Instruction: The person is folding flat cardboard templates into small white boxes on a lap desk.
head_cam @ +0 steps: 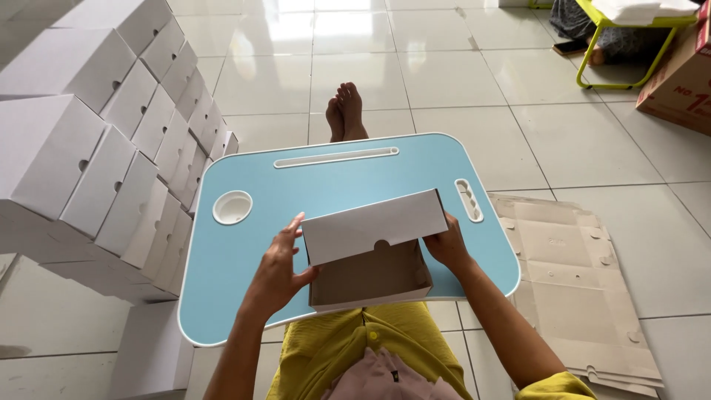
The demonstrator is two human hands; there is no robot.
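Note:
A small cardboard box (370, 278), white outside and brown inside, rests on a light blue lap table (244, 259) over my legs. Its white lid flap (366, 226) stands tilted up over the open body. My left hand (278, 270) grips the box's left side, thumb at the lid's corner. At the right end of the lid, my right hand (448, 244) holds the box's right side. Both hands are on the box.
Stacks of folded white boxes (111, 141) line the floor on the left. A pile of flat brown box blanks (578, 274) lies right of the table. My bare feet (345, 111) stretch beyond the table. A green stool (629, 30) and a brown carton (678, 81) stand far right.

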